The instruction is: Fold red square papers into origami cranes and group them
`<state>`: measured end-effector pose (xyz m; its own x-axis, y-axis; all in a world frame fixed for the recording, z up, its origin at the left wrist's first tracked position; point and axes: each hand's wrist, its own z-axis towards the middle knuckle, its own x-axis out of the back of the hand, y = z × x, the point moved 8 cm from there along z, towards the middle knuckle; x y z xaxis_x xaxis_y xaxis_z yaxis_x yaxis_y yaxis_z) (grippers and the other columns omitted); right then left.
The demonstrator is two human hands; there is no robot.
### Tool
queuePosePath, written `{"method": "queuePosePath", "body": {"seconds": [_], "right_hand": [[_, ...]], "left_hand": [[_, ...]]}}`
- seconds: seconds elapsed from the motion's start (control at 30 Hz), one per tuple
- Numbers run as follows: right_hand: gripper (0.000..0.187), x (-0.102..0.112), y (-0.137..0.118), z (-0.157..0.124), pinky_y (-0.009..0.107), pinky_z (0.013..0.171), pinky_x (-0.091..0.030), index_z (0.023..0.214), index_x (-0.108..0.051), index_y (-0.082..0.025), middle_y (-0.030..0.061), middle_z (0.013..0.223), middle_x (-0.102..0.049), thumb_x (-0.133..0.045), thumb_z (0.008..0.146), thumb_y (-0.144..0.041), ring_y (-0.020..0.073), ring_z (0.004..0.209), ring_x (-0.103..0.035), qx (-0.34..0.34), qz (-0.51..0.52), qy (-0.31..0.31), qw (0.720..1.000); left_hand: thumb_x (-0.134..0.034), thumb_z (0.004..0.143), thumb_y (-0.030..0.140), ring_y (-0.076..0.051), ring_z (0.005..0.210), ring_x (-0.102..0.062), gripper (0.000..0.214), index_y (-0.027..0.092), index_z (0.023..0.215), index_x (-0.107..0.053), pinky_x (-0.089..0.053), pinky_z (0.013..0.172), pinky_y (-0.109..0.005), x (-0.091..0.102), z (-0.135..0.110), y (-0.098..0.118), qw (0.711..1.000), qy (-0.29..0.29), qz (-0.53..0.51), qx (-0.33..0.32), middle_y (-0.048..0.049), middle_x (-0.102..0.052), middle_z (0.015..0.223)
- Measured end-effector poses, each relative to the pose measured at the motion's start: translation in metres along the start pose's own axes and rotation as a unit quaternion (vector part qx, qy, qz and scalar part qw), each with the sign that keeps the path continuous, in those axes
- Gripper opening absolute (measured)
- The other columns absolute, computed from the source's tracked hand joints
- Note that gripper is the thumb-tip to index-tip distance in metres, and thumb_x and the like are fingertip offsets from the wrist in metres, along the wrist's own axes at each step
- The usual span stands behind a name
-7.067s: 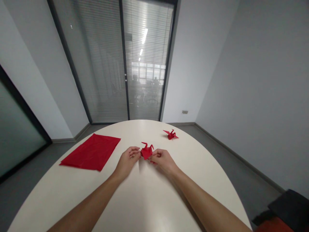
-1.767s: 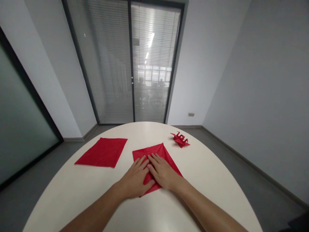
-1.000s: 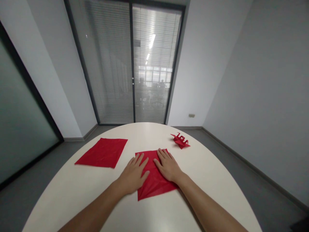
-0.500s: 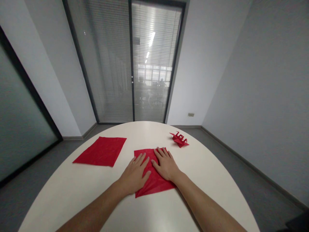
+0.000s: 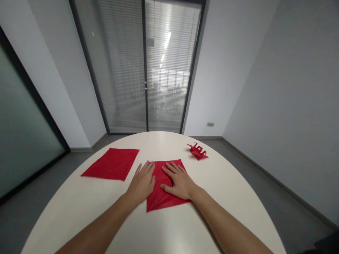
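A square red paper sheet (image 5: 159, 199) lies flat on the white round table (image 5: 169, 225) in front of me. My left hand (image 5: 141, 181) rests open on the sheet's left edge, fingers stretched forward. My right hand (image 5: 178, 180) lies open and flat on the sheet's upper right part. Neither hand holds anything.
A stack of red paper sheets (image 5: 112, 164) lies to the left on the table. Folded red paper cranes (image 5: 197, 150) sit at the far right of the tabletop. Glass doors with blinds (image 5: 144, 67) stand beyond the table, and grey walls close in on both sides.
Both hands have slid apart over the sheet, the left one toward its left edge. The sheet has turned slightly. Several seconds ago the hands held a folded crane instead.
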<state>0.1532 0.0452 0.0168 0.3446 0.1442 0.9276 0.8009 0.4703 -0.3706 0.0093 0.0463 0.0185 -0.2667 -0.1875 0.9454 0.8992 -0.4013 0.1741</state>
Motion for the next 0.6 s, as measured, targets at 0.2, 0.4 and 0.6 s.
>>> {"method": "queuePosePath", "body": {"seconds": [0.2, 0.4, 0.6], "right_hand": [[0.082, -0.001, 0.000, 0.000, 0.052, 0.124, -0.012, 0.156, -0.034, -0.022, 0.0098, 0.164, -0.024, -0.053, 0.089, -0.065, 0.0336, 0.154, -0.015, 0.000, -0.006, -0.006, 1.000], [0.086, -0.002, 0.005, 0.000, 0.051, 0.124, -0.009, 0.158, -0.029, -0.020, 0.0104, 0.166, -0.018, -0.048, 0.090, -0.070, 0.0350, 0.154, -0.010, -0.022, -0.023, -0.016, 0.999], [0.096, -0.005, 0.008, -0.002, 0.050, 0.125, -0.005, 0.159, -0.024, -0.020, 0.0095, 0.167, -0.013, -0.042, 0.086, -0.080, 0.0353, 0.155, -0.004, -0.034, -0.024, -0.041, 0.998]], "left_hand": [[-0.033, 0.099, 0.029, -0.024, 0.149, -0.033, 0.055, 0.011, 0.151, -0.041, -0.027, 0.122, -0.047, -0.012, -0.003, 0.017, 0.996, -0.073, -0.042, -0.042, -0.0136, -0.038, 0.159], [-0.033, 0.100, 0.031, -0.028, 0.150, -0.031, 0.054, 0.013, 0.151, -0.042, -0.024, 0.122, -0.053, -0.013, -0.004, 0.011, 0.998, -0.066, 0.015, -0.010, -0.0133, -0.036, 0.160], [-0.036, 0.100, 0.030, -0.030, 0.149, -0.033, 0.053, 0.011, 0.148, -0.045, -0.025, 0.122, -0.056, -0.012, -0.003, 0.000, 0.997, -0.049, 0.050, 0.033, -0.0144, -0.041, 0.157]]}}
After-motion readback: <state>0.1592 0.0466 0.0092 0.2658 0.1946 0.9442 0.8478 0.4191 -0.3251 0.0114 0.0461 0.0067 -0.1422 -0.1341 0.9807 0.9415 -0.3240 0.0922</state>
